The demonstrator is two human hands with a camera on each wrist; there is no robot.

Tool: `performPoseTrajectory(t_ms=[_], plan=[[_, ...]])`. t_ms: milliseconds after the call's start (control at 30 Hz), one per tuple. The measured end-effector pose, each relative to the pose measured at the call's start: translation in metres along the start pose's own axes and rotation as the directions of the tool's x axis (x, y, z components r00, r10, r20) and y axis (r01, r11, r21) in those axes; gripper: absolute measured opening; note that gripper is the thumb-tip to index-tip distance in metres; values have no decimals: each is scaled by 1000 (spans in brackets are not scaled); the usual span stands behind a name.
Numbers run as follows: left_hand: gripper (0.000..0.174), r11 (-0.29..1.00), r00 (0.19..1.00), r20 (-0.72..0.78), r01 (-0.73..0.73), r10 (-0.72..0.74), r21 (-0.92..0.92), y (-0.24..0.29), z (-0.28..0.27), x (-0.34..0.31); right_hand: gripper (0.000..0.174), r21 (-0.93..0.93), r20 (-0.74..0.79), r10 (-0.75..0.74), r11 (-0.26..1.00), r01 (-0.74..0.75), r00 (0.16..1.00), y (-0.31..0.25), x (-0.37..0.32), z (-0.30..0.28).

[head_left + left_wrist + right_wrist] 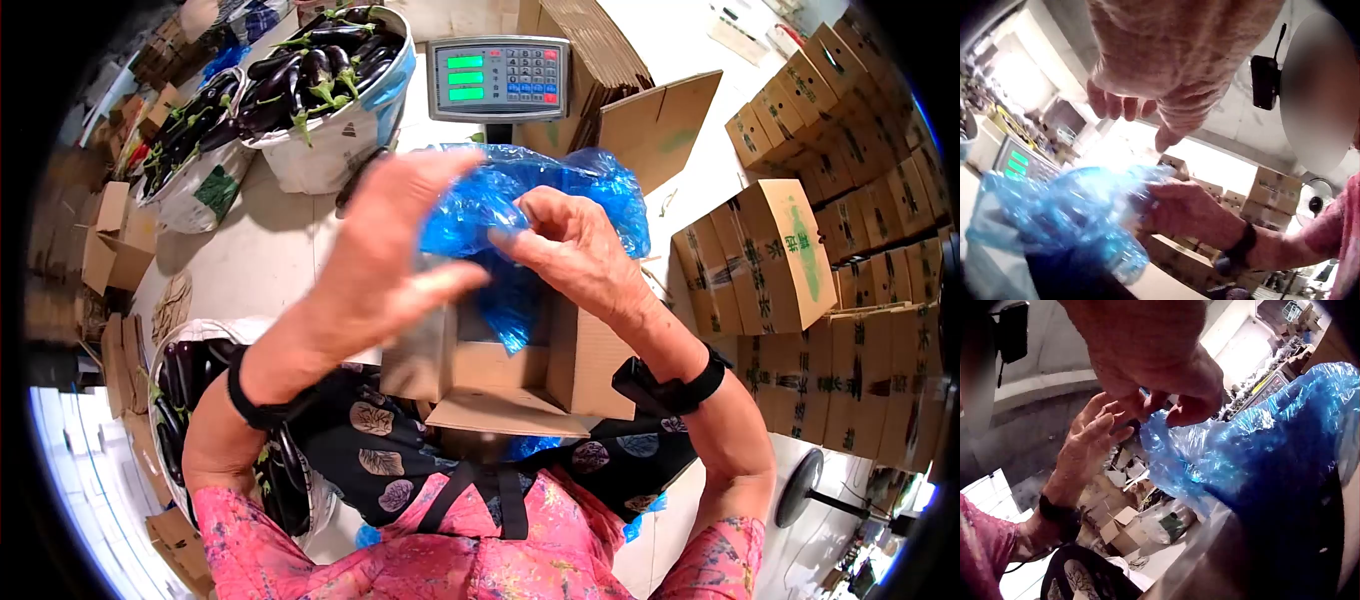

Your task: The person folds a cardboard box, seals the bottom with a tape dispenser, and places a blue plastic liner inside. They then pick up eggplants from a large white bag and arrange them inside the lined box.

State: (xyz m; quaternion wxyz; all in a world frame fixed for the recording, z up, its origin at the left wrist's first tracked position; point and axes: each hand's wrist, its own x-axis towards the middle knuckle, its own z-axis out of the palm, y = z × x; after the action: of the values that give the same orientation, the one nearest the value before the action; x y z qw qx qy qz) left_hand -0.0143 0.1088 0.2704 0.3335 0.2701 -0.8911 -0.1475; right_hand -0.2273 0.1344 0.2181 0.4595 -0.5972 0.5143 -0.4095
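A thin blue plastic bag (608,190) lies over the far side of an open cardboard box (507,408), its crumpled film hanging down into the box. My right hand (580,250) pinches the edge of the bag between thumb and fingertips, above the box. Blurred by motion, my left hand (365,255) is just left of the bag, thumb and fingers spread apart. In the left wrist view the left hand (1172,69) hangs over the bag (1072,215) with nothing in its fingers. From the right wrist, the bag (1241,456) gathers below the right hand's fingertips.
A digital scale (500,80) with lit green displays stands beyond the box. Baskets of eggplants (320,75) stand at the back left, and another tub of eggplants (185,375) sits by the left arm. Packed cartons (760,255) are stacked on the right, flattened cardboard (590,50) behind the scale.
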Motion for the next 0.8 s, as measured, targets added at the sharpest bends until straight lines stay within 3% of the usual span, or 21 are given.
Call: performPoseTrajectory(t_ms=[100,133,200,233,267,300,367,400,500,533,633,667,767,800], plan=[[40,999,995,99,0,-4,36,-20,25,-11,19,-81,93,-66,994,73,994,-15,-3,4],[34,985,989,86,133,-124,-110,-25,23,-11,17,-197,82,-162,965,175,983,-31,-8,3],[23,841,930,128,365,-344,-400,-30,18,-9,19,-241,72,-240,938,250,968,-34,-13,-3],[17,738,912,137,394,-386,-548,-28,15,-7,20,-261,72,-277,922,286,958,-36,-15,-7],[15,653,869,192,474,-457,-591,-26,7,-5,33,-266,64,-151,950,162,986,-40,-19,-13],[13,559,817,248,546,-521,-623,-24,1,-4,39,-316,33,-194,929,195,980,-37,-20,-17],[11,583,833,202,513,-515,-630,-28,4,-10,51,-411,-17,-290,875,257,957,-22,-23,-18],[11,593,840,184,498,-510,-632,-30,7,-13,62,-444,-16,-257,868,224,966,-14,-25,-15],[14,652,844,247,527,-475,-545,-34,12,-17,73,-541,-93,-376,796,271,922,18,-24,14],[17,664,849,249,521,-465,-536,-30,12,-16,69,-530,-157,-371,814,239,915,26,-22,23],[18,735,872,303,488,-384,-470,-21,6,-13,61,-678,-228,-542,685,267,809,37,-2,34],[18,716,860,330,508,-390,-478,-18,3,-12,48,-683,-259,-570,679,269,780,38,4,33],[17,751,876,316,476,-364,-457,-23,-6,-20,33,-753,-235,-525,631,188,818,54,11,10],[16,771,880,329,463,-342,-437,-26,-14,-25,29,-710,-292,-450,693,124,844,54,6,2]])
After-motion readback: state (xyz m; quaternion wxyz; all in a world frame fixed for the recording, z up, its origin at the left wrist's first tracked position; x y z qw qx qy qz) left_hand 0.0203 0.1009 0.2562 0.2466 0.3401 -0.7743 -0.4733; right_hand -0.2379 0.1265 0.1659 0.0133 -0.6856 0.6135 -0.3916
